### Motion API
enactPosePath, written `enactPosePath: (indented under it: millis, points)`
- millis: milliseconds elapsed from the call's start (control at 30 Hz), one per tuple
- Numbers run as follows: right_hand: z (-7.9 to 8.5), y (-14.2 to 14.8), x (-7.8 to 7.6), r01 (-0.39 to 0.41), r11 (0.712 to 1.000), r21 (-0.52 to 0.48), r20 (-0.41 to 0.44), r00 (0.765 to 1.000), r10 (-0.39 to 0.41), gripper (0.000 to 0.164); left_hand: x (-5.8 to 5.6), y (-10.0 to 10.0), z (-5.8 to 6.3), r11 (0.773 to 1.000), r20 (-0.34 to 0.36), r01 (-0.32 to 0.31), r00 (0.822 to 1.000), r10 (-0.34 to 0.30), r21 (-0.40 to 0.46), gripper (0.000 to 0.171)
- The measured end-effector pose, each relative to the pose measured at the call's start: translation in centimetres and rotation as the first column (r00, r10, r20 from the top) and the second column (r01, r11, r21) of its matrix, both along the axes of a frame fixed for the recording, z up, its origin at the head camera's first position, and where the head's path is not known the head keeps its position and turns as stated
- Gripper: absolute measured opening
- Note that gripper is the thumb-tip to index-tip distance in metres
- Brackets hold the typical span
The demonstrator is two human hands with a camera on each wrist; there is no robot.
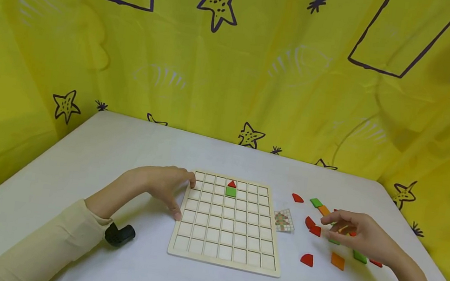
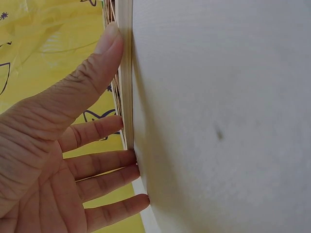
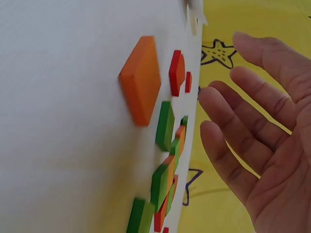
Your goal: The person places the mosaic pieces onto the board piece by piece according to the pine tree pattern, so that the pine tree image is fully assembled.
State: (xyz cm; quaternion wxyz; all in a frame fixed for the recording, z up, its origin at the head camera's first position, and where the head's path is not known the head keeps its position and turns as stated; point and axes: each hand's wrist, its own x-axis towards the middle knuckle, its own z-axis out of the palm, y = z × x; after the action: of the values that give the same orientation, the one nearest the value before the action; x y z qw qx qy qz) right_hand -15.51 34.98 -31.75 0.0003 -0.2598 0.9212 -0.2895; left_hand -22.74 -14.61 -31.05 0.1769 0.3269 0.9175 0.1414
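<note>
A pale wooden grid board (image 1: 223, 264) lies on the table, with a red triangle (image 1: 232, 184) and a green square (image 1: 231, 192) in its upper cells. My left hand (image 1: 162, 186) rests at the board's left edge, thumb and fingers spread along it. In the left wrist view the thumb touches the wooden rim (image 2: 125, 73) and the other fingers are nearly straight. To the right, my right hand (image 1: 358, 234) hovers over scattered flat pieces, fingers loosely bent. The right wrist view shows nothing in its palm, above an orange diamond (image 3: 141, 80) and a green piece (image 3: 165, 126).
A small patterned card (image 1: 284, 221) lies at the board's right edge, partly under it. Red quarter-circle pieces (image 1: 307, 260) and another orange piece (image 1: 337, 261) lie between the board and the table's right side. A yellow printed curtain (image 1: 231, 89) hangs behind the white table (image 1: 144, 144).
</note>
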Motion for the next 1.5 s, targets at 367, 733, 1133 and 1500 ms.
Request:
enactPosePath:
  millis: [367,733,1133,1500]
  points:
    - [-1.0,2.2,0.5,0.031,0.999,0.033,0.081,0.996,-0.034,0.028,0.0,0.0,0.2,1.0,0.006,-0.01,1.0,0.01,-0.002,0.072]
    - [-1.7,3.4,0.5,0.004,1.0,0.024,0.052,0.999,-0.005,0.025,0.0,0.1,0.1,1.0,0.013,-0.012,1.0,0.012,0.003,0.073]
    - [-1.6,2.8,0.2,0.078,0.99,0.116,-0.012,0.997,-0.077,0.026,0.0,-0.1,0.1,1.0,0.018,-0.016,1.0,0.016,0.007,0.073]
    - [-1.2,1.7,0.5,0.101,0.989,0.111,0.01,0.995,-0.102,0.029,0.1,0.0,0.1,1.0,0.011,-0.005,1.0,0.005,0.013,0.073]
